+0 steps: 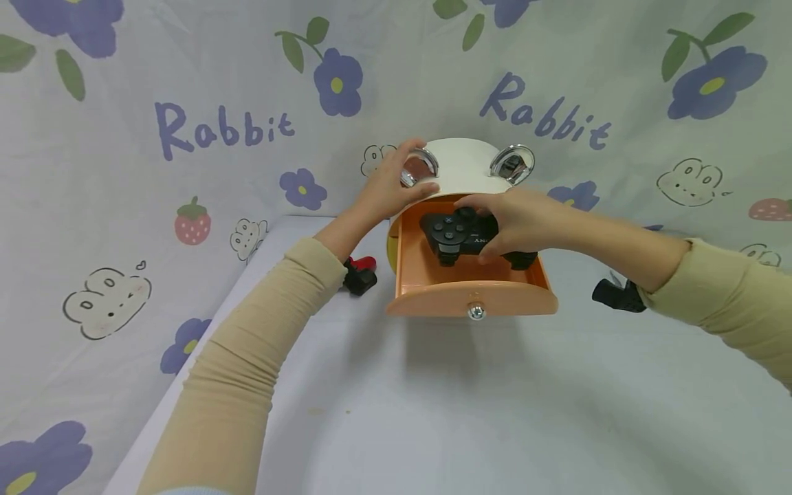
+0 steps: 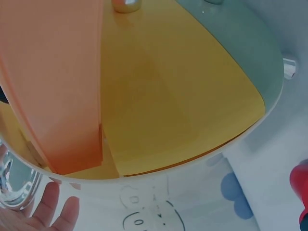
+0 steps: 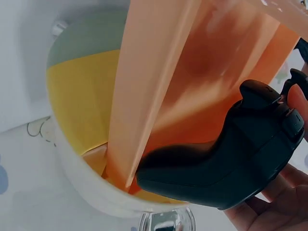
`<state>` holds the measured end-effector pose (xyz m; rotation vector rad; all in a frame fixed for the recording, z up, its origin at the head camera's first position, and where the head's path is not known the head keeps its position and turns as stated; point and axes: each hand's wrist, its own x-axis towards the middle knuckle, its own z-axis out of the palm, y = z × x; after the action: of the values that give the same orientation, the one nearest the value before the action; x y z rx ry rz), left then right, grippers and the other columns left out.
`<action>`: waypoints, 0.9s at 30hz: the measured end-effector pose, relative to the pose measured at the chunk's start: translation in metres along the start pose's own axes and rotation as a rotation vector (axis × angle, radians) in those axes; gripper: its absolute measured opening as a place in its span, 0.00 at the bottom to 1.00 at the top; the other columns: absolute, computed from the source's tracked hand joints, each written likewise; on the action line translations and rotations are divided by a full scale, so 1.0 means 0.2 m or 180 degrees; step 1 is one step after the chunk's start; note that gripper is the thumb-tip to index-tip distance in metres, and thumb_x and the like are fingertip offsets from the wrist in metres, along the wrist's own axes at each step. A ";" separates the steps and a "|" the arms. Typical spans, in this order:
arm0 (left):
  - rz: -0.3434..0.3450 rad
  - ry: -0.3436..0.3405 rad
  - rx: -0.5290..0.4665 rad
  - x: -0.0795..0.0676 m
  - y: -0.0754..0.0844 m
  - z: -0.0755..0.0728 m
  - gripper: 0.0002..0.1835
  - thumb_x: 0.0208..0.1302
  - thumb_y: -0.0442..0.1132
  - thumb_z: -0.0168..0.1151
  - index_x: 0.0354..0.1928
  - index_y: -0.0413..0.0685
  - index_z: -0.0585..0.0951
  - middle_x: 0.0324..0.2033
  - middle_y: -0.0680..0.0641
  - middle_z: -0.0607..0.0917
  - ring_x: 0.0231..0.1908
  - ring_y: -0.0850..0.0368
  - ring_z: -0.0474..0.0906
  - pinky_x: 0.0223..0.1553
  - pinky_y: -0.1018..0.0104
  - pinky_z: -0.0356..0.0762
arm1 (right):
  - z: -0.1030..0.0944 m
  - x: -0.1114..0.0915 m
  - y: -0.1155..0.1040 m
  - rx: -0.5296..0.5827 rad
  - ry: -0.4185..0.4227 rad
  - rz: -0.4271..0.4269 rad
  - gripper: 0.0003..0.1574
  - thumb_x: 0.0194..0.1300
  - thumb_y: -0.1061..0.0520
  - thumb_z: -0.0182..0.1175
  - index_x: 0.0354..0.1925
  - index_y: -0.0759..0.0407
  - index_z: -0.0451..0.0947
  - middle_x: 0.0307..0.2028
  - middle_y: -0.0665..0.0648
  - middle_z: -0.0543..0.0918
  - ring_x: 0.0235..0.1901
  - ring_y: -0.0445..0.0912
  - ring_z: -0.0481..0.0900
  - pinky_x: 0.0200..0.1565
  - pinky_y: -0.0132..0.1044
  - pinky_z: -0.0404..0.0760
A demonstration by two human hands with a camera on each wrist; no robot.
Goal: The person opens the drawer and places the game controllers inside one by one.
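A black game controller (image 1: 454, 235) is held over the pulled-out orange drawer (image 1: 473, 300) by my right hand (image 1: 526, 220), thumb and fingers on its right part. In the right wrist view the controller (image 3: 231, 154) overlaps the drawer's inside, one grip pointing toward the cabinet. The drawer belongs to a rounded white cabinet (image 1: 463, 161) with two chrome ear-like rings on top. My left hand (image 1: 391, 189) rests at the left chrome ring (image 1: 423, 165), thumb and fingers spread around it. In the left wrist view, its fingers (image 2: 48, 202) extend behind the cabinet edge.
Below the orange drawer sit a yellow drawer (image 2: 178, 96) and a green one (image 2: 255, 48), both pushed in. A black and red object (image 1: 360, 276) lies left of the cabinet, and a black object (image 1: 619, 295) lies right. A patterned cloth (image 1: 235, 62) hangs behind.
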<state>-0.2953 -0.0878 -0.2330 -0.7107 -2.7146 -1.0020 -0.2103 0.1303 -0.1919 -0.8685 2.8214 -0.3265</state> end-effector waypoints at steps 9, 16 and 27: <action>0.0042 0.0001 -0.0005 0.00 0.00 0.00 0.41 0.55 0.54 0.64 0.67 0.56 0.56 0.59 0.41 0.66 0.56 0.49 0.65 0.56 0.52 0.65 | 0.06 0.07 0.03 -0.0016 -0.0035 0.0032 0.50 0.46 0.52 0.72 0.65 0.54 0.61 0.54 0.64 0.75 0.54 0.57 0.72 0.52 0.54 0.70; 0.0034 -0.0010 0.0011 0.00 0.00 0.00 0.41 0.55 0.54 0.63 0.67 0.56 0.56 0.59 0.40 0.66 0.56 0.48 0.65 0.56 0.51 0.65 | 0.10 0.10 0.04 -0.0068 0.0004 -0.0042 0.48 0.45 0.53 0.72 0.64 0.55 0.63 0.53 0.61 0.76 0.51 0.54 0.74 0.52 0.51 0.72; 0.0063 0.0000 0.0034 0.00 0.00 0.00 0.41 0.55 0.54 0.63 0.67 0.56 0.55 0.57 0.40 0.66 0.52 0.49 0.66 0.53 0.52 0.66 | 0.14 0.11 0.04 -0.0314 0.0134 -0.0009 0.48 0.45 0.50 0.72 0.64 0.52 0.63 0.52 0.61 0.77 0.52 0.54 0.74 0.52 0.51 0.72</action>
<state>-0.2947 -0.0876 -0.2328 -0.7341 -2.7054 -0.9826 -0.2263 0.1193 -0.2231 -0.8954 2.8969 -0.2099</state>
